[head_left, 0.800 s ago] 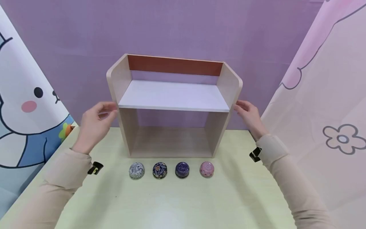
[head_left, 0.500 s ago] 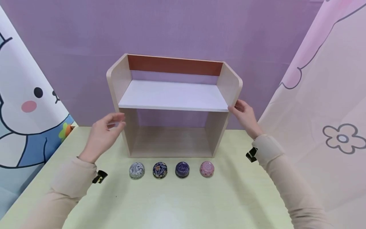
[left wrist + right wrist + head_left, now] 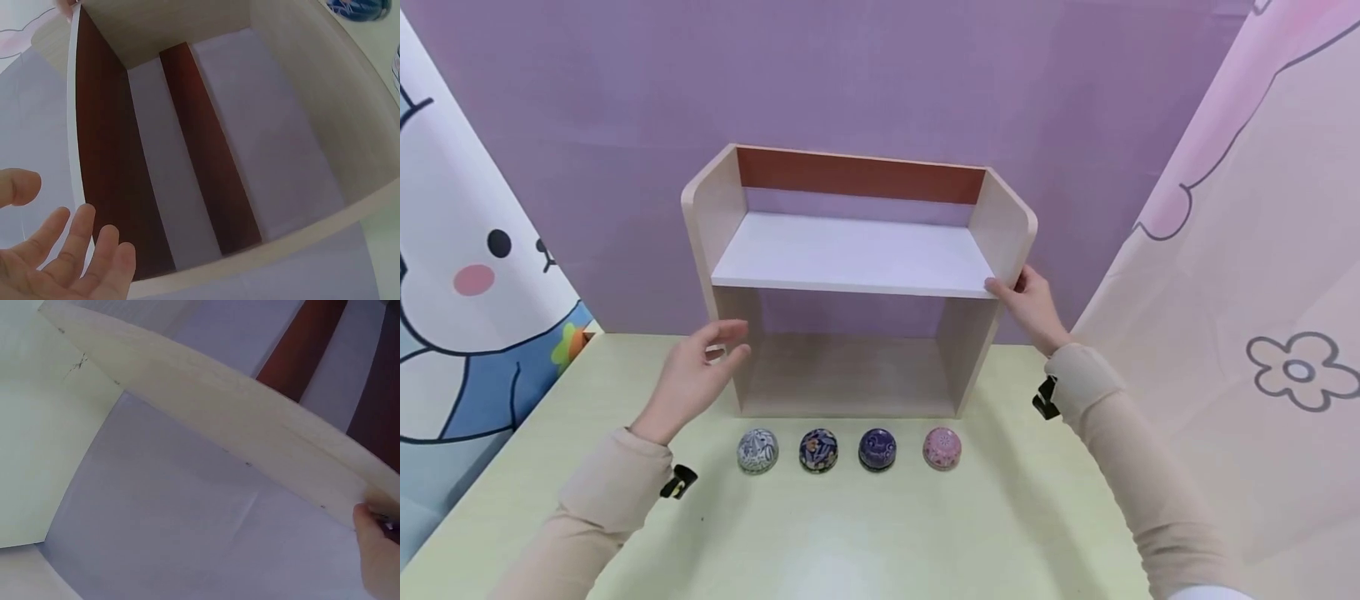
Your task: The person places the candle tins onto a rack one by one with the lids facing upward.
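A purple curtain (image 3: 887, 75) hangs at 12 o'clock, behind the tabletop (image 3: 865, 542). One shelf unit (image 3: 850, 287) stands on the tabletop's far half, upright, its long axis running 9 to 3 o'clock; its one white board (image 3: 857, 250) spans it between two side panels. From the left hand (image 3: 694, 371) the unit lies towards 2 o'clock; from the right hand (image 3: 1036, 308), about 9 o'clock.

Of the two hands, the right is plainly nearer: thumb in front, fingers round outside, it pinches the front edge of the right side panel by the board's end. The left, fingers loosely bent and parted, holds nothing; whether it touches the unit I cannot tell.

Four round tins line up at the unit's 6 o'clock, from 9 to 3: one white-patterned (image 3: 757, 452), one navy floral (image 3: 818, 451), one purple (image 3: 877, 449), one pink (image 3: 942, 448).
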Motion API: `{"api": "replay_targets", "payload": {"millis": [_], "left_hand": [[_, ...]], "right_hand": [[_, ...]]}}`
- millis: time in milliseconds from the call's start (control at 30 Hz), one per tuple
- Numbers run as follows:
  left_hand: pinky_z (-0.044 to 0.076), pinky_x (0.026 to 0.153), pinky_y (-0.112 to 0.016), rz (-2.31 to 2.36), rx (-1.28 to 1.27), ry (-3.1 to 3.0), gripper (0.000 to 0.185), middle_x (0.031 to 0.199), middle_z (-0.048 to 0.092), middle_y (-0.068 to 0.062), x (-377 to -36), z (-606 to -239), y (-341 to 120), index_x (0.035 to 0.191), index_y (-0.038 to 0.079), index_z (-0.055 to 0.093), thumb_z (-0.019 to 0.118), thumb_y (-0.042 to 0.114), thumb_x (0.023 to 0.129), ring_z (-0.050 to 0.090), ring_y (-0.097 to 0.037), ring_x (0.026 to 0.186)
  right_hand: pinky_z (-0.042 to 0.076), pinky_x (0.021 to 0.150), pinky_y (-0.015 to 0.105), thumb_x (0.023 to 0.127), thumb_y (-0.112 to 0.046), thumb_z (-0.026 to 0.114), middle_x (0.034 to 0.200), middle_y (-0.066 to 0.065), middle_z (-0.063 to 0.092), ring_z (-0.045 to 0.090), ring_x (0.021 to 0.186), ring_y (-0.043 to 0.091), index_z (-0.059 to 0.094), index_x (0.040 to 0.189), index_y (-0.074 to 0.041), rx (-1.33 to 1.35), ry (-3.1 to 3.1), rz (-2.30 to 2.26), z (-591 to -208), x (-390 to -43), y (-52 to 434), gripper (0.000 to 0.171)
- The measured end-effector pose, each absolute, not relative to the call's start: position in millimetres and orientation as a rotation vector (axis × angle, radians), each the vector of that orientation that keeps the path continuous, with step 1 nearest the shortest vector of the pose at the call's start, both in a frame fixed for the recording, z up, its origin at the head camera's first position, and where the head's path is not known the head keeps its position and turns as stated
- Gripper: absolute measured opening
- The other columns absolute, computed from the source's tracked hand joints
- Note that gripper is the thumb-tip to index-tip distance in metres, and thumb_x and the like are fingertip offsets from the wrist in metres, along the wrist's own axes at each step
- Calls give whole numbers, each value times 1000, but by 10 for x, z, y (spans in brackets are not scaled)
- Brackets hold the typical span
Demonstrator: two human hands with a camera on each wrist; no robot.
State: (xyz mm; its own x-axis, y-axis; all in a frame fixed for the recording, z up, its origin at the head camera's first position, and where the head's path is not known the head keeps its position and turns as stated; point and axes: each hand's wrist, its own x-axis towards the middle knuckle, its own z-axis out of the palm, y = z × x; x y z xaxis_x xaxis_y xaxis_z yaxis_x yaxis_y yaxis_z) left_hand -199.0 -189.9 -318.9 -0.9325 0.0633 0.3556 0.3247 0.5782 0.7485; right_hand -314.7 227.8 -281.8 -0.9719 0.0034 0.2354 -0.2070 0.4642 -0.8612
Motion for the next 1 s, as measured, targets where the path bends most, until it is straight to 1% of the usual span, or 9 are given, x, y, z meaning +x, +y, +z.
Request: {"api": "replay_targets", "payload": {"millis": [100, 233, 300, 500, 633, 733, 867, 1000], "left_hand": [[42, 97, -48, -1350, -315, -2509, 36, 125, 53, -22, -1989, -3219, -1872, 124, -4, 50, 52, 13, 92, 50, -35, 115], [42, 97, -46, -1407, -316, -2491, 35, 125, 54, -20, -1990, -3285, -1839, 123, -2, 50, 52, 15, 93, 50, -33, 115], [42, 97, -46, -1423, -323, -2487, 35, 125, 54, -18, -1990, -3324, -1822, 123, -1, 51, 52, 16, 93, 50, -33, 115], [42, 98, -47, -1460, -376, -2507, 37, 130, 51, -16, -1976, -3441, -1767, 126, 3, 49, 53, 19, 93, 48, -33, 118], [40, 99, -49, -1477, -406, -2546, 40, 134, 48, -14, -1952, -3527, -1759, 130, 5, 47, 53, 21, 93, 46, -34, 121], [38, 100, -52, -1439, -446, -2601, 44, 138, 43, -15, -1927, -3601, -1765, 133, 7, 44, 53, 21, 93, 43, -38, 122], [40, 96, -56, -1307, -523, -2661, 46, 138, 43, -17, -1912, -3707, -1781, 135, 8, 43, 55, 20, 92, 43, -42, 120], [43, 93, -54, -1159, -587, -2683, 48, 137, 44, -15, -1909, -3790, -1802, 135, 8, 43, 57, 18, 90, 44, -37, 122]], "right_hand": [[42, 92, 31, 88, -33, 58, 126, 19, 51, 51, 107, 19, 40, 132, -1, 157, -2519, 1510, -2833, -3190, 2260, 57], [41, 91, 30, 88, -36, 58, 124, 16, 52, 49, 103, 17, 42, 130, 0, 127, -2484, 1550, -2855, -3247, 2217, 57], [40, 92, 29, 89, -35, 57, 123, 15, 51, 49, 102, 16, 43, 128, 0, 101, -2453, 1598, -2871, -3268, 2199, 55], [39, 97, 33, 93, -31, 49, 122, 16, 50, 49, 104, 17, 44, 126, 2, 37, -2386, 1651, -2926, -3268, 2176, 47], [40, 91, 27, 93, -32, 49, 114, 12, 52, 49, 97, 13, 46, 122, 3, 36, -2353, 1661, -2949, -3258, 2157, 46], [39, 87, 23, 93, -34, 48, 109, 9, 52, 49, 91, 9, 47, 120, 3, 43, -2340, 1674, -2952, -3250, 2141, 45], [39, 89, 25, 94, -33, 45, 109, 10, 53, 49, 90, 8, 46, 121, 4, 60, -2339, 1680, -2942, -3232, 2121, 45], [39, 92, 27, 95, -30, 44, 111, 10, 52, 49, 92, 9, 44, 122, 4, 48, -2330, 1702, -2938, -3228, 2102, 44]]}}
